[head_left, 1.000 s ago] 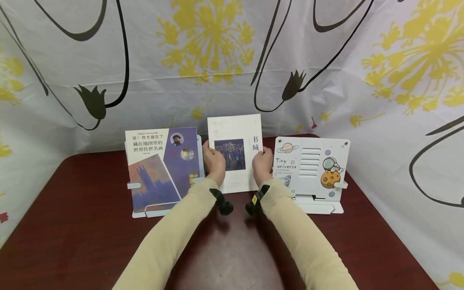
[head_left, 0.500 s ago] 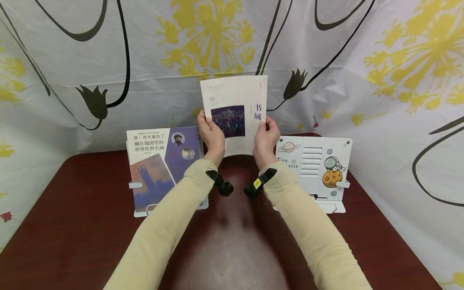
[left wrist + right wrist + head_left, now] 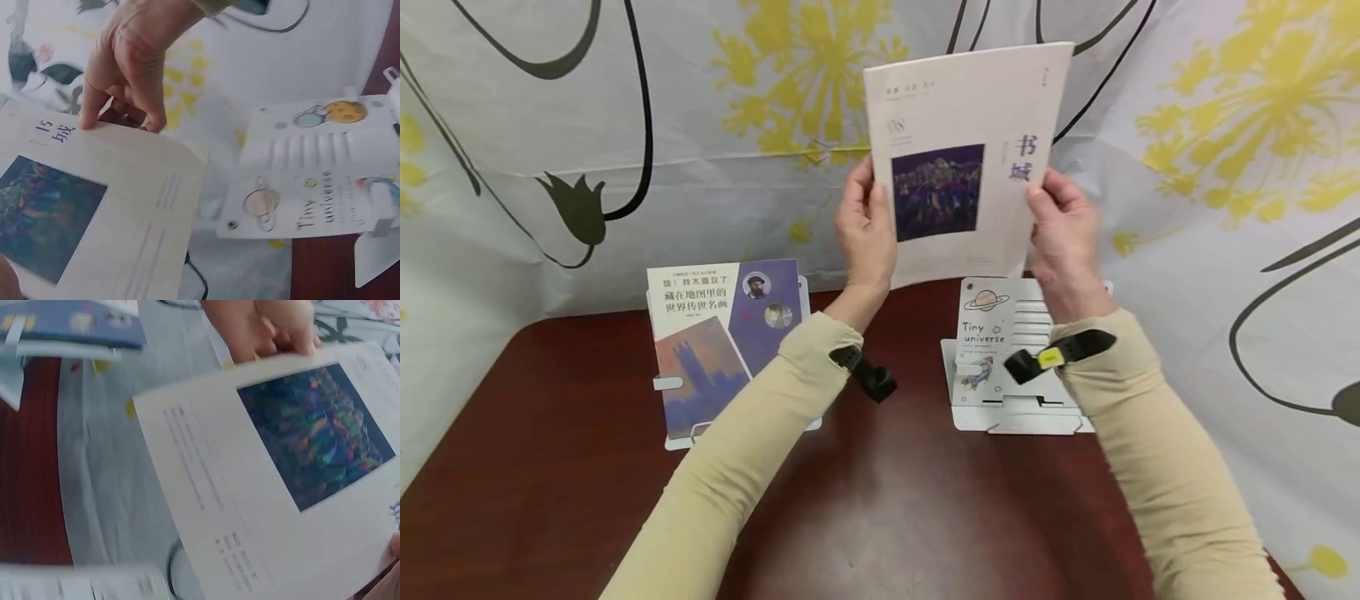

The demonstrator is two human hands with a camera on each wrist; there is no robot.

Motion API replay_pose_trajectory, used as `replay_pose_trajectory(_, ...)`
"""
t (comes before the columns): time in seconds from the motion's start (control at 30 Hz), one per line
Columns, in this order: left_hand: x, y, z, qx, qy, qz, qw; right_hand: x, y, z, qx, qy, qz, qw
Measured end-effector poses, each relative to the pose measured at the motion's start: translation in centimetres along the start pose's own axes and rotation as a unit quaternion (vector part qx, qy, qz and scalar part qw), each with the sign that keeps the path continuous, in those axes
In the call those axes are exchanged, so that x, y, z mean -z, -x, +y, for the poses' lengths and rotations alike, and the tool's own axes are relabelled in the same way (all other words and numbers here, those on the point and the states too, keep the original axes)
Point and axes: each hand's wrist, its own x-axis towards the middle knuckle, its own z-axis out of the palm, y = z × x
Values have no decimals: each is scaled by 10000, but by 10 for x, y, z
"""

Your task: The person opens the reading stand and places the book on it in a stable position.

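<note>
Your L hand (image 3: 867,229) and R hand (image 3: 1063,237) grip the white book (image 3: 973,117) by its side edges, upright, above the empty stand (image 3: 992,350); purple book (image 3: 722,333) sits on L stand.

A dark red wooden surface (image 3: 550,467) carries two white book stands: the left stand (image 3: 672,437) holding a purple art book (image 3: 722,333), the "Tiny universe" stand (image 3: 1000,367) bare.

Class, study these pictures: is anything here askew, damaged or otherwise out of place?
Only one oddity: the white book stand printed "Tiny universe" stands empty, while the white magazine hangs tilted in the air above it, gripped by the left hand and right hand. Nothing looks damaged or spilled.
</note>
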Motion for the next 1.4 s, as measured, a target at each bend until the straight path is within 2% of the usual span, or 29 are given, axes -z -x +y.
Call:
replay_pose_trajectory(0.17,-14,23,-8,538,-50,-711,9960,52,-2,-22,-117,400,-45,9991)
replay_pose_trajectory(0.27,-19,39,-19,684,-202,-1069,9917,82,-1,-25,-283,747,-3,9968)
replay_pose_trajectory(0.4,-24,56,-33,788,-347,-1276,9881,111,-2,-21,-383,946,-28,9948)
replay_pose_trajectory(0.53,-28,67,-45,953,-468,-1371,9849,133,-3,-18,-370,1143,-148,9927)
replay_pose_trajectory(0.67,-30,74,-56,1013,-706,-1384,9826,151,-4,-13,-416,1320,-305,9899)
replay_pose_trajectory(0.87,-32,81,-69,827,-1046,-1473,9801,175,-6,0,-478,1552,-546,9852)
replay_pose_trajectory(1.0,-34,83,-75,755,-1263,-1580,9764,188,-10,7,-345,1755,-711,9813)
replay_pose_trajectory(1.2,-30,89,-82,841,-1464,-1777,9695,205,-14,19,-237,2302,-940,9683)
replay_pose_trajectory(1.33,-32,89,-81,821,-1387,-1780,9707,206,-16,19,-186,2152,-945,9718)
replay_pose_trajectory(1.4,-34,87,-77,658,-1342,-1785,9725,204,-18,15,-13,1932,-959,9765)
